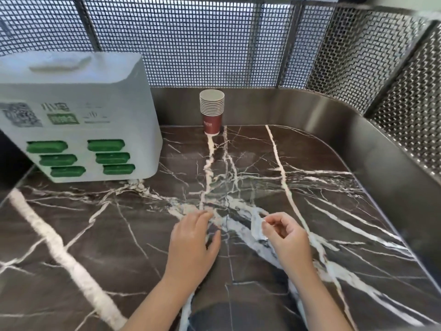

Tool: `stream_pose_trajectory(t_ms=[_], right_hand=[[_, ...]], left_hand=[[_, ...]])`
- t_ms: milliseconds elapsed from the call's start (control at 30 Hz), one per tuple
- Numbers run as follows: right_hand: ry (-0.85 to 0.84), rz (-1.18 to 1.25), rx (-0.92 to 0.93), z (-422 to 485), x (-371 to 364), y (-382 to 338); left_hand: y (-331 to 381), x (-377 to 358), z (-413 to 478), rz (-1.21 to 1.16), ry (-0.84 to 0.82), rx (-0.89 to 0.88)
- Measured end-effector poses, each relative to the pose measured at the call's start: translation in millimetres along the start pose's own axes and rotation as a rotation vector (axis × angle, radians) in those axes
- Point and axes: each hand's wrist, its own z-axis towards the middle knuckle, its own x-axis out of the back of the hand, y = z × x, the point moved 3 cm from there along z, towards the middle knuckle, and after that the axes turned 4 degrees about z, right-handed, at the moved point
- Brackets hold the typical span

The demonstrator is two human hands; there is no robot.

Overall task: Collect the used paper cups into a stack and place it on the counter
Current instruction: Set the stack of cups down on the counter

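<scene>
Counter (310, 187): dark brown marble with white veins, filling most of the head camera's view from the centre down to the bottom edge.
Back edge: a brushed metal upstand (274, 103) runs along the far side and curves round to the right of the frame. Black wire mesh (191, 44) rises above it across the whole top.
Cup stack (212, 112): stands in the upper centre of the frame, at the far edge of the marble and close against the metal upstand. It is upright, with its long axis vertical, open mouths facing up and base on the counter. Many pale rims are nested above one dark red outer cup, whose small print is too blurred to read.
Charging box (78, 115): a white box in the upper left of the frame, resting on the counter, with six green slots and a code square on its front.
Left hand (193, 237): lower centre, palm down over the marble. The fingers are loosely together and gently bent, with the thumb set apart to the right, and it holds nothing. Contact with the surface cannot be told.
Right hand (284, 235): just right of the left hand, not touching it. The fingers are curled, with thumb and forefinger pinching a small pale scrap (257, 226) too blurred to identify.
Hands and cups: both hands are well apart from the cup stack.
</scene>
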Motion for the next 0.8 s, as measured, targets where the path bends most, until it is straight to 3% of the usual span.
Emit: stream_pose_trajectory(t_ms=[533,800], right_hand=[[0.023,0.033,0.061,-138.3,53.6,-12.9],[0.043,0.019,-0.001,-209.5,94.7,-5.2]], left_hand=[[61.2,56.1,-127.0,-0.063,0.061,0.029],[102.7,60.8,-197.8,-0.12,0.041,0.033]])
